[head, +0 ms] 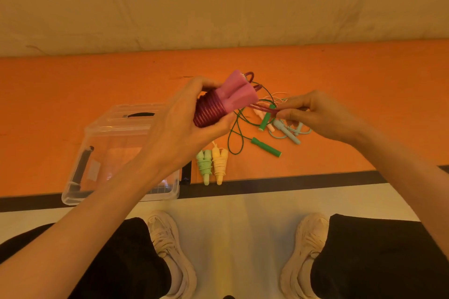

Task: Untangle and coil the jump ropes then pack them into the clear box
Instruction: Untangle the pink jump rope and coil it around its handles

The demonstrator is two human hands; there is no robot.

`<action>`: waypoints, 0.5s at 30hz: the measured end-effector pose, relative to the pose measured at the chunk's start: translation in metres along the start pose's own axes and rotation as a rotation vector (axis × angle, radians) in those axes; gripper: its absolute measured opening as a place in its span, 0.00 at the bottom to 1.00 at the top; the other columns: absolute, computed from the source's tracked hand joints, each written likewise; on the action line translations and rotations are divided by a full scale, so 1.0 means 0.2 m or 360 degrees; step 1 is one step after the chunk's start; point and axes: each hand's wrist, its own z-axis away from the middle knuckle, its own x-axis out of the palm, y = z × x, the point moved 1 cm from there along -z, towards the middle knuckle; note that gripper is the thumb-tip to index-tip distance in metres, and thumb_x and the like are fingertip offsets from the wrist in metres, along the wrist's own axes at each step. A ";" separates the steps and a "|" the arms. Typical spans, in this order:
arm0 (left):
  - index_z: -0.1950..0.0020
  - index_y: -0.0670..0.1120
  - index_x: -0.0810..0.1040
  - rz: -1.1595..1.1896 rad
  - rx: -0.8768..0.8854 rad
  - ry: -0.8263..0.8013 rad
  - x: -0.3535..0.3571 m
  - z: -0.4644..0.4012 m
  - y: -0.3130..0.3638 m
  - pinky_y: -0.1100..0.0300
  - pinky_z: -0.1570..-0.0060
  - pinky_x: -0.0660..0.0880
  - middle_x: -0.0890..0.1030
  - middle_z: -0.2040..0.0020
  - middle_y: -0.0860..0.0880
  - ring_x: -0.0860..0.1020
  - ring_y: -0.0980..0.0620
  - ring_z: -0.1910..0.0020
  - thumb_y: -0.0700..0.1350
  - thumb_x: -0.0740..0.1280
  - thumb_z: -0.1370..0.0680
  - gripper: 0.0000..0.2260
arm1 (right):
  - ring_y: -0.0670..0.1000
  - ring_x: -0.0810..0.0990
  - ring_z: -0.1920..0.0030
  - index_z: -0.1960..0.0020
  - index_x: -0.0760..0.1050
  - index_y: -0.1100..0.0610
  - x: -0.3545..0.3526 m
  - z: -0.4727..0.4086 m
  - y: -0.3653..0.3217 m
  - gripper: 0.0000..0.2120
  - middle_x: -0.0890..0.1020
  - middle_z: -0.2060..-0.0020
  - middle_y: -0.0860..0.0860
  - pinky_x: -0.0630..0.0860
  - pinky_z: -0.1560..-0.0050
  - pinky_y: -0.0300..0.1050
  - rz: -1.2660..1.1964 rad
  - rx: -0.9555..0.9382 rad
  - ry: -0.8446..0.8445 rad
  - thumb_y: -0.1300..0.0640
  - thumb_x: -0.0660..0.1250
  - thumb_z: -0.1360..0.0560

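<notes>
My left hand (179,124) grips a pink-handled jump rope (234,94) whose dark purple cord is wound tightly round the two handles. My right hand (313,114) pinches the loose end of that purple cord (262,108), stretched between both hands. The clear box (114,153) stands open on the orange mat at the left, partly behind my left forearm. Two coiled ropes, a light green one (204,165) and a yellow one (220,162), lie side by side right of the box. A dark green rope (264,147) and a pale blue rope (286,131) lie tangled beneath my hands.
The orange mat (73,85) ends at a pale wall behind and at a black strip in front. The box's clear lid (136,114) lies behind the box. My knees and beige shoes (170,250) are on the white floor below.
</notes>
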 end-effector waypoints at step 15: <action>0.28 0.50 0.66 -0.0650 0.0213 -0.0136 0.02 0.01 -0.02 0.49 0.64 0.76 0.70 0.36 0.52 0.77 0.49 0.52 0.62 0.63 0.25 0.28 | 0.47 0.72 0.69 0.53 0.83 0.59 0.15 0.21 -0.21 0.10 0.74 0.72 0.52 0.71 0.64 0.36 -0.0375 -0.0096 -0.0436 0.56 0.65 0.23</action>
